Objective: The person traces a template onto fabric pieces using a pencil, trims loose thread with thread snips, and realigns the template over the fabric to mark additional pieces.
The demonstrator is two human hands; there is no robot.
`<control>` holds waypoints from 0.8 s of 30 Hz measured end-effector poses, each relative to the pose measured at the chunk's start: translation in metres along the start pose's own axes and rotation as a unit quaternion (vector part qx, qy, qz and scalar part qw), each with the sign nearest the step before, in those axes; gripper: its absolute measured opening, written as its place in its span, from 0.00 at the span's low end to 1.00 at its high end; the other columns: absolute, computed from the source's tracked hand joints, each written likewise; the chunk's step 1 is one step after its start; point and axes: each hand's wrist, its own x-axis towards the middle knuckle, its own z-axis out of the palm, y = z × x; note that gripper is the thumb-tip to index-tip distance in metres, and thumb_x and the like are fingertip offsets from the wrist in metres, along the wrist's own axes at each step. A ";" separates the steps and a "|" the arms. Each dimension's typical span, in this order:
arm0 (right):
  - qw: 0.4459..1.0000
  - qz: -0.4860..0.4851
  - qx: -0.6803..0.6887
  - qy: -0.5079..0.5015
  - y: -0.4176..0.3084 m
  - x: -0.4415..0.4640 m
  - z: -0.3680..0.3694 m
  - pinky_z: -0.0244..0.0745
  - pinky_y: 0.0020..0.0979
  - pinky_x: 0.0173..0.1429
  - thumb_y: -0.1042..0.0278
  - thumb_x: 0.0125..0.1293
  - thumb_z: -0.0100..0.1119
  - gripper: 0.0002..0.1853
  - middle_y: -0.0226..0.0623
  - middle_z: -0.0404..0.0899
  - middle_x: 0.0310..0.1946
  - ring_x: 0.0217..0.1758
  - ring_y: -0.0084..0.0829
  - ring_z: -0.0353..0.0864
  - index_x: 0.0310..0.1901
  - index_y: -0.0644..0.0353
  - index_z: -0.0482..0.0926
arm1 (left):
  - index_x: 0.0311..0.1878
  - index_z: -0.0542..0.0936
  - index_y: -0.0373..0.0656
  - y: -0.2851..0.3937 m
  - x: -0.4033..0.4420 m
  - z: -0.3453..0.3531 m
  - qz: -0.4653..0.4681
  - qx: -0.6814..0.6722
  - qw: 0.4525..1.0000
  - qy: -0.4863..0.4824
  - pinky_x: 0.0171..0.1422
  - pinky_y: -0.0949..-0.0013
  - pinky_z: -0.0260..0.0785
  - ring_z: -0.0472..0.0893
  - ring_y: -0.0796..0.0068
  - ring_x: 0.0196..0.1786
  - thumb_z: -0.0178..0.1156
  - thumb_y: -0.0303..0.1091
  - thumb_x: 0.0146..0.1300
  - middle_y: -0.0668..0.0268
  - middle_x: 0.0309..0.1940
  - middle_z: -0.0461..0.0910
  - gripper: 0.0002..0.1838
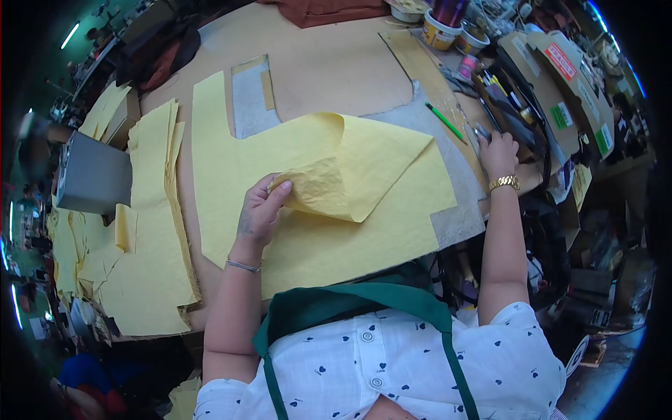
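Note:
My left hand (264, 204) pinches the edge of a creased sheet of yellow paper (381, 157), thumb on top. That sheet is partly folded over and lies above a larger yellow paper pattern piece (227, 182) with a notched outline. Under the yellow layers, a grey sheet (458, 218) shows at the right. At the right side of the table, my right hand (498, 155) has its fingers curled around or against a small metallic thing; its kind is mostly hidden. A green pen (446, 123) lies just left of that hand.
Stacked yellow paper pieces (150, 259) lie at the left beside a grey box (94, 171). Along the right edge are a holder of pens and tools (514, 105), cardboard boxes (560, 91) and plastic tubs (441, 31). Dark reddish cloth (329, 10) lies at the far edge.

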 end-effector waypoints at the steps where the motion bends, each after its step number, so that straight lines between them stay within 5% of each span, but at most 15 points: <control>1: 0.998 0.016 -0.055 -0.023 -0.011 -0.002 -0.008 0.68 0.37 0.48 0.54 0.56 0.54 0.18 0.37 0.74 0.40 0.46 0.38 0.70 0.43 0.58 0.74 | 0.43 0.74 0.35 -0.005 0.003 -0.003 -0.001 0.008 0.999 0.036 0.42 0.79 0.65 0.73 0.84 0.38 0.51 0.33 0.61 0.69 0.35 0.76 0.12; 5: 0.978 -0.161 0.124 0.048 -0.065 0.025 0.004 0.65 0.38 0.51 0.58 0.53 0.57 0.17 0.41 0.73 0.41 0.48 0.40 0.68 0.42 0.58 0.75 | 0.46 0.72 0.35 -0.005 0.031 0.005 0.041 -0.056 0.992 0.104 0.44 0.78 0.66 0.74 0.82 0.39 0.50 0.33 0.62 0.67 0.37 0.76 0.13; 11: 0.899 -0.273 0.324 -0.112 -0.207 0.086 0.025 0.64 0.34 0.54 0.63 0.56 0.54 0.14 0.44 0.73 0.43 0.48 0.43 0.70 0.41 0.64 0.76 | 0.46 0.70 0.35 -0.021 0.075 0.001 0.004 -0.248 0.963 0.105 0.48 0.74 0.69 0.76 0.76 0.42 0.49 0.30 0.61 0.63 0.41 0.76 0.12; 24: 0.985 -0.155 0.072 -0.036 -0.354 0.224 0.122 0.65 0.38 0.53 0.56 0.58 0.46 0.17 0.46 0.75 0.42 0.49 0.42 0.71 0.40 0.58 0.77 | 0.47 0.71 0.35 -0.022 0.075 -0.016 -0.089 -0.258 0.961 0.040 0.50 0.75 0.66 0.74 0.80 0.45 0.50 0.28 0.61 0.65 0.42 0.75 0.12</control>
